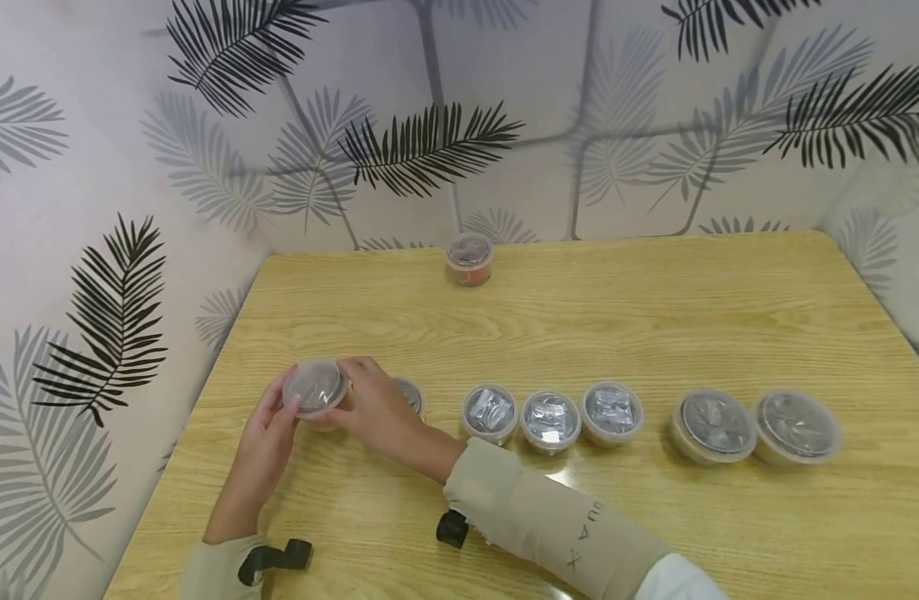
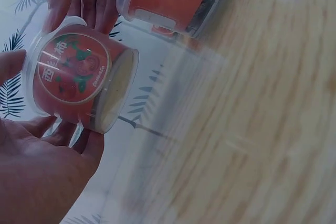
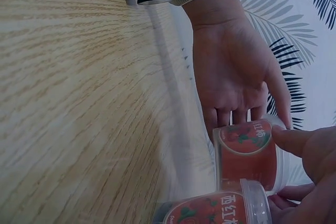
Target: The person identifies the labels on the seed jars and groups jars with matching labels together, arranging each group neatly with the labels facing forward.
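Observation:
Both hands hold a small round plastic tub (image 1: pixel 316 387) with a clear lid, at the left of the table. Red paper with a tomato picture wraps its side, clear in the left wrist view on the tub (image 2: pixel 76 77). The left hand (image 1: pixel 266 442) curves round its left side, thumb at the lid. Thumb and fingers of the right hand (image 1: pixel 384 414) grip the opposite side near the lid rim. A second tomato tub (image 3: pixel 210 211) stands close by; in the head view the right hand partly covers it.
On the wooden table (image 1: pixel 579 333), three small tubs (image 1: pixel 551 419) with silvery packets under their lids stand right of the hands. Two larger tubs (image 1: pixel 714 425) are farther right. Another red-labelled tub (image 1: pixel 470 258) sits at the back edge by the leaf-patterned wall (image 1: pixel 504 183).

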A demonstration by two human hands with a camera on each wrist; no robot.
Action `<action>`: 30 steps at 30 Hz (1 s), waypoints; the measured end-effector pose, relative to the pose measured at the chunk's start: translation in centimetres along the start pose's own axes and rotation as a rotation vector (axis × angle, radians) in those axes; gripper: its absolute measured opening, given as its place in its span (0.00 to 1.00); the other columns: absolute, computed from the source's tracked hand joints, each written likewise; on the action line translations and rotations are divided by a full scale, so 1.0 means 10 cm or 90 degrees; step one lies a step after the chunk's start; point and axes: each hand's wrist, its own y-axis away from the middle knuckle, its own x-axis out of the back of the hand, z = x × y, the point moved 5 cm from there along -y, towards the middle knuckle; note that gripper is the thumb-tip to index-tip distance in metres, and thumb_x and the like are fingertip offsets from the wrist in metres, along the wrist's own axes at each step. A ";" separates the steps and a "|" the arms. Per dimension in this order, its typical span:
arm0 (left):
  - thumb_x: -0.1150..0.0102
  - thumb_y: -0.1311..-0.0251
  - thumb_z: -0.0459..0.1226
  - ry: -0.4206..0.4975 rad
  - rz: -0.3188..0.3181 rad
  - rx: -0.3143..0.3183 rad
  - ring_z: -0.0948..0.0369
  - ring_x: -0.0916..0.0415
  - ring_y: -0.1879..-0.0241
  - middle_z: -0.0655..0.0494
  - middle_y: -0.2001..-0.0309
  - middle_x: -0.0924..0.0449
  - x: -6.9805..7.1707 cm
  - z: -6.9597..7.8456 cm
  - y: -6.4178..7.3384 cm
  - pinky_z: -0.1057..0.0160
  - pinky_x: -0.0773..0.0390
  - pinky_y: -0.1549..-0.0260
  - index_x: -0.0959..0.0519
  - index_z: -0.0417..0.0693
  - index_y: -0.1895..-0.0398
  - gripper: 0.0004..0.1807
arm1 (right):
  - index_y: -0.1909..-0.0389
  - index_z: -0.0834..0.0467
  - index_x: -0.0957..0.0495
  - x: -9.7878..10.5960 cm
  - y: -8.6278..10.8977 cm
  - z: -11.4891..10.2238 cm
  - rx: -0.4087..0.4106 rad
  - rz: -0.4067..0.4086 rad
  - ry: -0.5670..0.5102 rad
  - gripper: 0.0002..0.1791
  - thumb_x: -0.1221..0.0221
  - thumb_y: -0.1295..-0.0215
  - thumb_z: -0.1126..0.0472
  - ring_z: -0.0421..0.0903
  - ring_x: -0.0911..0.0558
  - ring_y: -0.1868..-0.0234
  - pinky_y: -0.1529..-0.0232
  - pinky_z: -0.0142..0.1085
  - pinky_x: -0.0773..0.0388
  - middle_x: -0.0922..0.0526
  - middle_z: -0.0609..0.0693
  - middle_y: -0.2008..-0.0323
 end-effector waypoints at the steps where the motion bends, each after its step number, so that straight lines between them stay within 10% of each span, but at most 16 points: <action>1: 0.64 0.27 0.36 -0.002 0.002 0.004 0.63 0.46 0.35 0.47 0.33 0.48 0.01 -0.01 0.00 0.72 0.43 0.40 0.54 0.40 0.29 0.27 | 0.34 0.60 0.38 -0.01 -0.01 0.00 0.000 -0.002 0.008 0.40 0.36 0.44 0.47 0.41 0.31 0.41 0.44 0.31 0.32 0.34 0.51 0.38; 30: 0.55 0.30 0.40 -0.099 0.009 0.106 0.58 0.48 0.35 0.46 0.31 0.53 0.00 -0.25 -0.01 0.76 0.37 0.46 0.54 0.47 0.29 0.31 | 0.41 0.60 0.29 -0.03 0.08 -0.03 0.111 0.002 0.338 0.35 0.37 0.44 0.43 0.45 0.30 0.44 0.42 0.33 0.34 0.25 0.50 0.48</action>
